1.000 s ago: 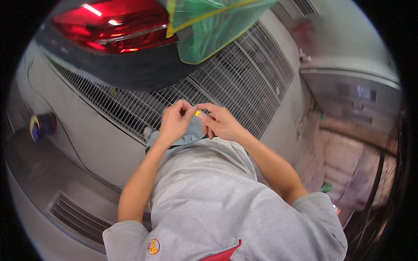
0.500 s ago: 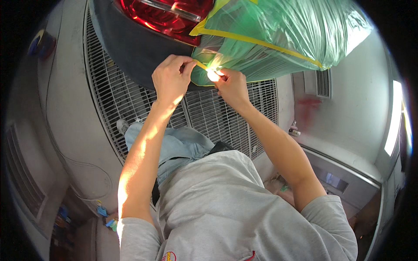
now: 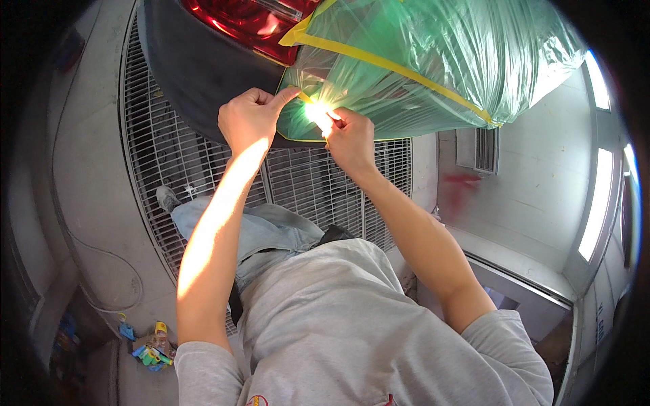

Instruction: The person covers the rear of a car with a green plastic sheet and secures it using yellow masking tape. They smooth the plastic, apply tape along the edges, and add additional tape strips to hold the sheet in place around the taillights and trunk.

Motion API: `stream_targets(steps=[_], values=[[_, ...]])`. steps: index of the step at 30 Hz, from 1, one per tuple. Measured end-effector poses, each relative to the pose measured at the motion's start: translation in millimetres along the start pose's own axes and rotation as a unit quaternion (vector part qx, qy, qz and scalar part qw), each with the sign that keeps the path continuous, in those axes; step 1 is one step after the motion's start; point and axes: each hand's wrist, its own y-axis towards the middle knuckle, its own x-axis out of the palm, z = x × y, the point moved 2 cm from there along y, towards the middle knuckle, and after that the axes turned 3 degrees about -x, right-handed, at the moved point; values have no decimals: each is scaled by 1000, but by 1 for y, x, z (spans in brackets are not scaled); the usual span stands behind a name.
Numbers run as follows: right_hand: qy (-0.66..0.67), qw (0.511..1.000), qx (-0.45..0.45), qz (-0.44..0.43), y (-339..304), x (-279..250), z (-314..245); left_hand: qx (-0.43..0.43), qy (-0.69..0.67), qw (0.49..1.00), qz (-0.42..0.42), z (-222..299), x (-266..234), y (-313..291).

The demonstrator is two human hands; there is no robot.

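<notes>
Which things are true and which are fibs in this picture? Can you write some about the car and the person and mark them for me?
1. The left grip holds a yellow strip. True.
2. The tail light is blue. False: the tail light is red.
3. The plastic sheet is green. True.
4. The shirt has long sleeves. False: the shirt has short sleeves.
5. Bright glare shows beside the right grip. True.

Taillight (image 3: 252, 28) left of plastic sheeting (image 3: 413, 44)

Glossy wrinkled plastic sheet (image 3: 440, 57), smooth matt bumper (image 3: 186, 74), metal grating (image 3: 318, 179).
</notes>
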Motion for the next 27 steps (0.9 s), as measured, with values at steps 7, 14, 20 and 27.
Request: stream_targets(steps=[7, 14, 20, 27], values=[[69, 996, -8, 56, 6, -5, -1, -163, -262, 945, -109, -16, 38, -22], [106, 992, 66, 29, 14, -11, -10, 8, -134, 986, -100, -32, 76, -36], [166, 984, 57, -11, -6, -21, -9, 175, -82, 981, -23, -41, 87, -25], [3, 997, 45, -69, -20, -50, 25, 260, -36, 964, 32, -36, 89, -33]])
